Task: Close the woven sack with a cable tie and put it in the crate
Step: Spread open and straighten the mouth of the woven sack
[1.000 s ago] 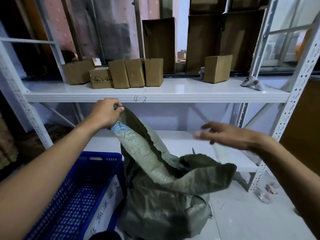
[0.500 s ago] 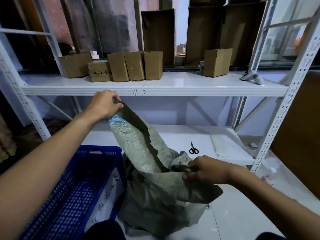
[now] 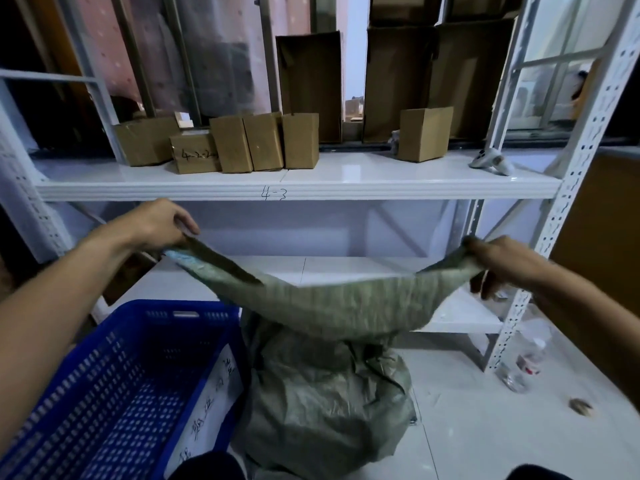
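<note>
The left hand [image 3: 152, 223] pinches one corner of the sack [image 3: 322, 393] at its mouth, thumb and fingers closed on the fabric. The right hand [image 3: 502, 261] grips the opposite corner, fingers curled round a bunched fold. Between them the top edge is pulled wide and sags in the middle, hanging in front of the lower shelf [image 3: 346, 268]. The sack's crumpled body sits on the floor [image 3: 485, 427], its left side against the right wall of the blue crate [image 3: 114, 393]. The crate is open at the top, with a handwritten paper label [image 3: 211, 400] at that same wall.

Both hands are below the front edge of the upper shelf [image 3: 381, 187], which is marked "4-3"; the left hand is close under it. The right hand is near the perforated post [image 3: 554, 237] of the rack. To the right of the sack, bare tile runs to the foot of the post, where a plastic bottle [image 3: 526, 362] lies, with a small brown object [image 3: 580, 407] nearer the camera. On the upper shelf, cardboard boxes [image 3: 263, 142] stand back from the edge, and a white handheld device [image 3: 490, 162] lies near the right end.
</note>
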`<state>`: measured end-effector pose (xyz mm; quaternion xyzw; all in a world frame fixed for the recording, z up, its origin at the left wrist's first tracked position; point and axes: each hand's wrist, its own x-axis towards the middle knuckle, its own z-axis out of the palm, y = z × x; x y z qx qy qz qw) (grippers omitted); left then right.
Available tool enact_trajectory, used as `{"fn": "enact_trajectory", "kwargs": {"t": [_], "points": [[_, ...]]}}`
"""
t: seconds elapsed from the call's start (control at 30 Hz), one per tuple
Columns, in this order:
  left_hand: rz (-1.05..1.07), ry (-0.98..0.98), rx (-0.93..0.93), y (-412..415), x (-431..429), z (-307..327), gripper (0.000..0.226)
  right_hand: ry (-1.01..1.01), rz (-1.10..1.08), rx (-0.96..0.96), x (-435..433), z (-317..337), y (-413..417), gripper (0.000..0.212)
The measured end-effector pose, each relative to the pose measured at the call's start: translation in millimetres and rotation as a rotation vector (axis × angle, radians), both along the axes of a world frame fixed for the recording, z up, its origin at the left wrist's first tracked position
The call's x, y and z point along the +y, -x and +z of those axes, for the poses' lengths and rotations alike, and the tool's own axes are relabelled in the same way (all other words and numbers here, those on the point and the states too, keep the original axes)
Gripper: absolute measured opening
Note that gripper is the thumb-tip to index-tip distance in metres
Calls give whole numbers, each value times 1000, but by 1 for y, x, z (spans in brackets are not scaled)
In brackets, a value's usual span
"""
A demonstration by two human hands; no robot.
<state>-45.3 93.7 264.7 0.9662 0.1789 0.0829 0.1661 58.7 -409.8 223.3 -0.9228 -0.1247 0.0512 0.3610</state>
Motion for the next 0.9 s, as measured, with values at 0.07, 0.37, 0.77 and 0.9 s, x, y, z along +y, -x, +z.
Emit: {"fn": "enact_trajectory", "kwargs": {"t": [0.07,0.37,0.77,0.9], "points": [[39,22,13,4,12,3,27,40,-79,-50,-11,20,-16,46],[185,50,13,11,33,8,18,141,-166,-11,-19,64,-51,28],[93,270,54,21,23,-15,23,424,-62,-15,-28,28,-54,17],[67,178,15,27,22,-16,42,332,-38,58,-38,32,-59,19]]}}
